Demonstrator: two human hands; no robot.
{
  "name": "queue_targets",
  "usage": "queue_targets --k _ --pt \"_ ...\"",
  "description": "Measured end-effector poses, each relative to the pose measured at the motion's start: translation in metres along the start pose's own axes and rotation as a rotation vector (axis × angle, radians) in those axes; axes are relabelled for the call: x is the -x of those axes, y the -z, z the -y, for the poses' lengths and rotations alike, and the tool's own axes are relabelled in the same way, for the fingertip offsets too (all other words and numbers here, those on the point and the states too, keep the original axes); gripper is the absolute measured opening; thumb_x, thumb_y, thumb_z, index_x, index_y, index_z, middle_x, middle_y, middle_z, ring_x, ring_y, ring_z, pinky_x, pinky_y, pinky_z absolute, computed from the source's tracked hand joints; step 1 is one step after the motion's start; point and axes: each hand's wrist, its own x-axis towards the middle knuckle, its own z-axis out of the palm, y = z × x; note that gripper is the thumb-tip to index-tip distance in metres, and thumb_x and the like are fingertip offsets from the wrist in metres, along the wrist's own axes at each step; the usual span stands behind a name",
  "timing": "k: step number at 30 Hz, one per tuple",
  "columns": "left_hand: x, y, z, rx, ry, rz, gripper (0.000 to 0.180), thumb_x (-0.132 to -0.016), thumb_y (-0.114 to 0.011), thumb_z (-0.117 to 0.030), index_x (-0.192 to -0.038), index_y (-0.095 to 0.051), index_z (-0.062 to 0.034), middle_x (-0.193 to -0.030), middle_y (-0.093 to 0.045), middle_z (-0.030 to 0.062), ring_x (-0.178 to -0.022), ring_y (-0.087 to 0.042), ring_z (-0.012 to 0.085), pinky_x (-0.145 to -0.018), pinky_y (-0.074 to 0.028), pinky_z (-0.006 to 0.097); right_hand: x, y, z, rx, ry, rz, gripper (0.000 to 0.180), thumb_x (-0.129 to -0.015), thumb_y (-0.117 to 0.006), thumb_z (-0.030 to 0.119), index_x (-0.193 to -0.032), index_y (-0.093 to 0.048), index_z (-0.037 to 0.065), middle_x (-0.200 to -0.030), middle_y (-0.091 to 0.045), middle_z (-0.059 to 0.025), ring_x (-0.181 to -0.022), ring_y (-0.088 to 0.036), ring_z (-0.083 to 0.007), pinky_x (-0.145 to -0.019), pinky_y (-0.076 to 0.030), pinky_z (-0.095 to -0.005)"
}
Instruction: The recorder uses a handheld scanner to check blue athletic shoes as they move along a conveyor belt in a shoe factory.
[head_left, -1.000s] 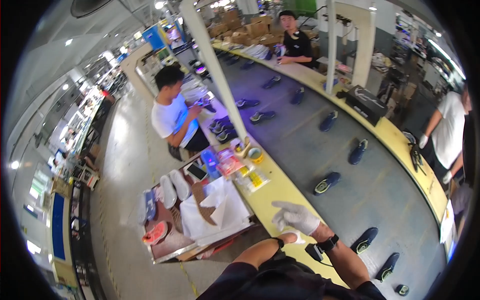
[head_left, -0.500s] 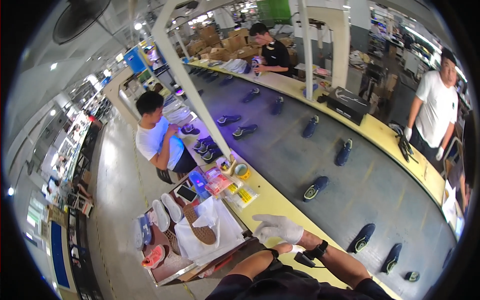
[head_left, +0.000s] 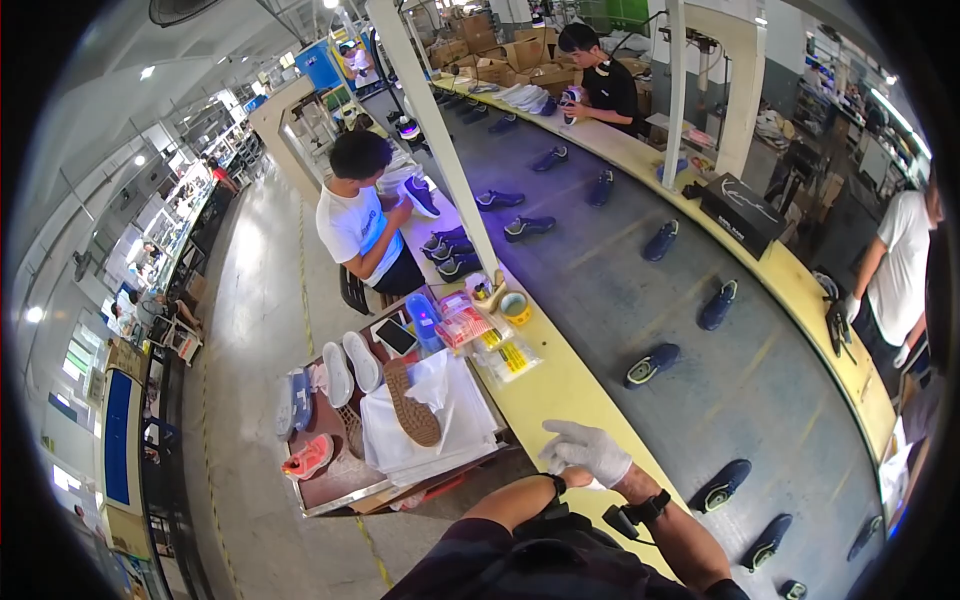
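Brown table point(head_left: 330, 490) at left: pink shoe point(head_left: 308, 457), white soles point(head_left: 350, 365), brown sole point(head_left: 412, 402) on white paper point(head_left: 450, 420).

Left hand point(head_left: 572, 478) mostly hid under right hand; looks bare, tugging glove cuff. Cannot tell if it grips tight.

Right hand point(head_left: 590, 450) in white glove point(head_left: 598, 456), fingers loosely spread, holds nothing, over yellow bench edge point(head_left: 560, 385).

Glove step, I think: pull cuff down to wrist, keep fingers straight, no bunching near watch band point(head_left: 640, 512).

Right: dark belt point(head_left: 720, 380) carries blue shoes; nearest blue shoe point(head_left: 722, 486) just beside arm. Keep sleeve away from belt.
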Motion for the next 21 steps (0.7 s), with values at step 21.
queue_targets --k 21 --pt "-0.004 -0.043 -0.030 -0.024 -0.039 0.152 0.043 -0.096 -0.062 -0.045 -0.123 -0.073 -0.0126 -0.125 -0.073 0.0187 -0.113 -0.069 0.0358 -0.097 -0.052 0.045 0.086 0.027 -0.073 0.007 -0.049 -0.233 0.054 -0.104 -0.063 0.023 -0.146 -0.051 -0.010 -0.112 -0.073 -0.0189 -0.093 -0.072 -0.0229 -0.086 -0.059 -0.0355"
